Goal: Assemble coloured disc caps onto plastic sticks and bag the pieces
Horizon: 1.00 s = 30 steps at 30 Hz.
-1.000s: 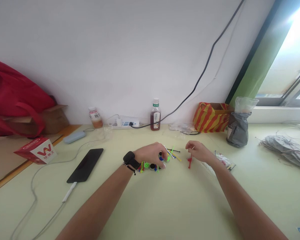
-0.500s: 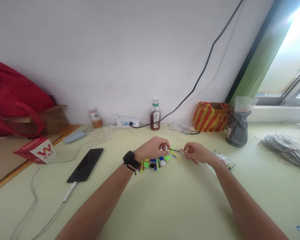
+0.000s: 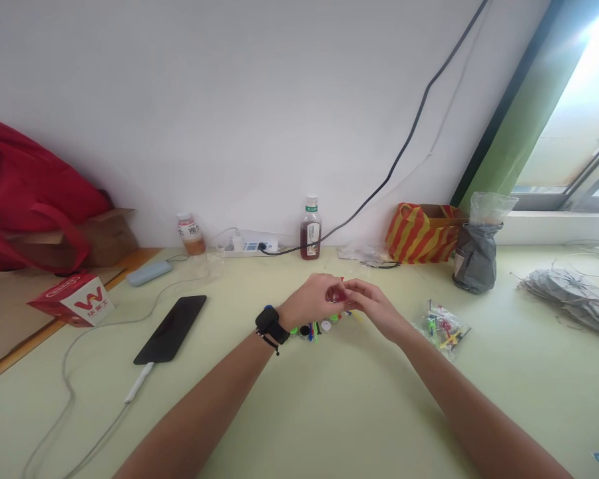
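Note:
My left hand [image 3: 310,297], with a black watch on its wrist, is curled closed above a cluster of small coloured pieces. My right hand [image 3: 377,309] meets it, fingertips against fingertips. Between them shows a small red plastic stick [image 3: 335,293], mostly covered by the fingers; what the left fingers pinch is hidden. Below the hands lie small round pieces, among them a black one [image 3: 305,331] and a white one [image 3: 326,326], beside thin coloured sticks [image 3: 315,332]. Further right lies a clear bag [image 3: 448,329] with coloured pieces inside.
At the left are a phone [image 3: 171,330] on a charging cable, a red and white box [image 3: 74,301] and a bottle [image 3: 192,236]. Along the wall stand a power strip [image 3: 249,246], a dark drink bottle [image 3: 310,229], a striped bag [image 3: 422,236] and a grey bag [image 3: 476,259].
My right hand has moved left with the red stick to meet my left hand. The black stick between them no longer shows, and the clear bag is now more exposed.

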Each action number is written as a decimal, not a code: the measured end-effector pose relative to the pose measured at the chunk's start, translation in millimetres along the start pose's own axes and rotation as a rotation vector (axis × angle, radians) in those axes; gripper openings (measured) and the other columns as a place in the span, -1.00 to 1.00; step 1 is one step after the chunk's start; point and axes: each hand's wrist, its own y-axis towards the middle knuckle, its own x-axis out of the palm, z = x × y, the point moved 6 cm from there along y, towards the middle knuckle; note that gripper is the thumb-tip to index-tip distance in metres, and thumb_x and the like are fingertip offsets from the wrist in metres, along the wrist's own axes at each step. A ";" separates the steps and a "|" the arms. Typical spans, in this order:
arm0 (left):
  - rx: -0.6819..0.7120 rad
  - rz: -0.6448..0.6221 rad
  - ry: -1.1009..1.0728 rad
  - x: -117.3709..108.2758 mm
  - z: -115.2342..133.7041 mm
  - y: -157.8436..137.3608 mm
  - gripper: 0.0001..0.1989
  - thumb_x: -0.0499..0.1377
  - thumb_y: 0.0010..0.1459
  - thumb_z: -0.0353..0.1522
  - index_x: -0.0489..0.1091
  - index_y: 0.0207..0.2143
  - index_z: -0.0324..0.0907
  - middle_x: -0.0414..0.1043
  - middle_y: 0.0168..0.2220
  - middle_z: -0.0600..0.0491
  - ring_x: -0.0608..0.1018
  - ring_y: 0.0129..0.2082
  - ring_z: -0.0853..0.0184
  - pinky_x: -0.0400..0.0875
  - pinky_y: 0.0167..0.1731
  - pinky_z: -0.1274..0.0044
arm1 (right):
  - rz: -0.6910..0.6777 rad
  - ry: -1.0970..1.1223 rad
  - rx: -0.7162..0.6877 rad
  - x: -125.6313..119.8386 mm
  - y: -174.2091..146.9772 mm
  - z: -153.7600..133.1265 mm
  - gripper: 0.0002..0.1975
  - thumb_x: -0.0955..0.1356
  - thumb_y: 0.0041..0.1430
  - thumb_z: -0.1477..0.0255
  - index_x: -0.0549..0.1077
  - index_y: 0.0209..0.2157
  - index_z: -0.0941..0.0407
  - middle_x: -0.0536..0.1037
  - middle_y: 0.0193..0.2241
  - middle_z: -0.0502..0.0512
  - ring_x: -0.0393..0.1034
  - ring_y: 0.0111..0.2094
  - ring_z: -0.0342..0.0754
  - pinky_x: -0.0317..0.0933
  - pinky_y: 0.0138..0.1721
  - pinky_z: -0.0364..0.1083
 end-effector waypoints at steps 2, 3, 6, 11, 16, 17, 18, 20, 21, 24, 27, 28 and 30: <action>0.004 0.025 -0.046 -4.9 -0.4 0.5 -0.88 0.29 0.15 -0.32 0.54 -0.28 -0.18 0.55 -0.33 0.03 0.54 -0.35 0.33 0.44 -0.32 0.53 | -0.028 0.053 0.054 -1.9 0.2 2.8 -0.76 0.41 0.15 0.21 0.44 -0.22 0.05 0.57 -0.36 0.03 0.50 -0.31 -0.04 0.41 -0.18 -0.02; 0.001 0.031 -0.085 -6.3 -0.7 0.7 -0.86 0.27 0.17 -0.32 0.55 -0.25 -0.18 0.56 -0.31 0.02 0.56 -0.34 0.33 0.45 -0.30 0.53 | -0.037 0.062 0.069 -2.6 0.4 3.6 -0.77 0.42 0.12 0.25 0.42 -0.22 0.04 0.57 -0.38 0.01 0.49 -0.33 -0.04 0.39 -0.20 -0.03; -0.023 0.022 -0.219 -5.9 -2.4 1.0 -0.83 0.23 0.24 -0.30 0.55 -0.20 -0.21 0.59 -0.31 0.01 0.59 -0.32 0.34 0.50 -0.23 0.52 | -0.038 0.049 0.049 -3.5 1.0 2.2 -0.76 0.43 0.05 0.31 0.37 -0.24 0.03 0.56 -0.36 0.00 0.47 -0.33 -0.05 0.35 -0.23 -0.05; -0.054 -0.019 -0.333 0.5 -4.7 0.6 -0.81 0.26 0.22 -0.27 0.50 -0.25 -0.24 0.59 -0.31 0.00 0.60 -0.33 0.34 0.50 -0.27 0.53 | -0.072 0.030 0.015 -2.8 0.2 -1.8 -0.83 0.38 0.06 0.36 0.38 -0.28 0.06 0.47 -0.48 -0.04 0.34 -0.44 -0.10 0.24 -0.35 -0.09; -0.061 -0.062 -0.295 6.2 -4.9 -2.8 -0.87 0.28 0.14 -0.33 0.44 -0.36 -0.21 0.55 -0.39 0.06 0.56 -0.39 0.37 0.42 -0.39 0.57 | -0.089 -0.095 0.076 -4.8 -1.0 5.1 -0.88 0.31 0.06 0.39 0.37 -0.31 0.08 0.27 -0.54 -0.13 0.10 -0.54 -0.18 0.03 -0.48 -0.15; -0.075 -0.059 -0.269 6.1 -5.8 -3.6 -0.87 0.28 0.13 -0.33 0.43 -0.38 -0.21 0.53 -0.41 0.08 0.54 -0.42 0.38 0.38 -0.43 0.58 | -0.069 -0.119 0.084 -7.5 -0.2 7.4 -0.86 0.30 0.07 0.39 0.37 -0.29 0.08 0.26 -0.53 -0.13 0.09 -0.54 -0.18 0.02 -0.48 -0.15; -0.087 -0.062 -0.245 6.1 -6.5 -4.3 -0.86 0.29 0.12 -0.33 0.42 -0.41 -0.20 0.52 -0.43 0.09 0.53 -0.44 0.39 0.35 -0.46 0.58 | -0.036 -0.151 0.086 -11.5 1.2 9.7 -0.84 0.28 0.09 0.38 0.38 -0.26 0.08 0.25 -0.53 -0.13 0.09 -0.54 -0.18 0.03 -0.48 -0.15; -0.094 -0.109 -0.206 8.3 -6.4 -5.4 -0.83 0.30 0.10 -0.33 0.39 -0.46 -0.20 0.50 -0.47 0.10 0.51 -0.47 0.39 0.32 -0.48 0.58 | 0.065 -0.257 0.070 -23.1 4.6 13.7 -0.81 0.27 0.13 0.35 0.39 -0.21 0.08 0.25 -0.53 -0.13 0.13 -0.52 -0.15 0.07 -0.45 -0.14; -0.083 -0.148 -0.189 10.6 -5.4 -5.8 -0.82 0.31 0.09 -0.32 0.40 -0.48 -0.20 0.51 -0.47 0.10 0.51 -0.46 0.39 0.32 -0.47 0.57 | 0.113 -0.333 0.053 -29.2 6.3 15.4 -0.80 0.26 0.15 0.33 0.39 -0.20 0.08 0.26 -0.53 -0.13 0.16 -0.51 -0.13 0.09 -0.44 -0.13; -0.017 -0.289 -0.139 22.6 -0.3 -7.7 -0.86 0.37 0.02 -0.33 0.49 -0.45 -0.19 0.57 -0.40 0.09 0.54 -0.37 0.35 0.36 -0.36 0.55 | 0.175 -0.595 0.002 -41.1 10.2 21.8 -0.75 0.28 0.20 0.29 0.42 -0.14 0.09 0.32 -0.54 -0.10 0.25 -0.47 -0.07 0.13 -0.39 -0.09; 0.012 -0.416 -0.050 37.4 -0.1 -11.2 -0.93 0.38 0.02 -0.34 0.58 -0.40 -0.12 0.59 -0.38 0.12 0.55 -0.31 0.32 0.35 -0.29 0.52 | 0.167 -0.837 -0.031 -43.3 10.8 30.1 -0.67 0.29 0.26 0.26 0.42 0.01 0.09 0.44 -0.46 -0.02 0.36 -0.41 -0.01 0.18 -0.34 -0.06; 0.010 -0.434 -0.005 40.4 -1.5 -11.9 -0.95 0.38 0.02 -0.34 0.60 -0.42 -0.11 0.59 -0.39 0.12 0.55 -0.28 0.30 0.35 -0.27 0.50 | 0.188 -0.908 -0.047 -43.3 9.9 31.7 -0.64 0.30 0.28 0.25 0.42 0.04 0.08 0.49 -0.37 0.04 0.40 -0.35 0.02 0.21 -0.31 -0.04; 0.001 -0.429 0.079 41.4 -4.7 -12.2 -0.96 0.38 0.01 -0.34 0.61 -0.44 -0.09 0.59 -0.37 0.10 0.55 -0.18 0.23 0.35 -0.20 0.48 | 0.224 -1.018 -0.102 -40.0 7.3 32.6 -0.62 0.30 0.31 0.23 0.42 0.09 0.05 0.52 -0.17 0.16 0.43 -0.18 0.08 0.25 -0.21 -0.01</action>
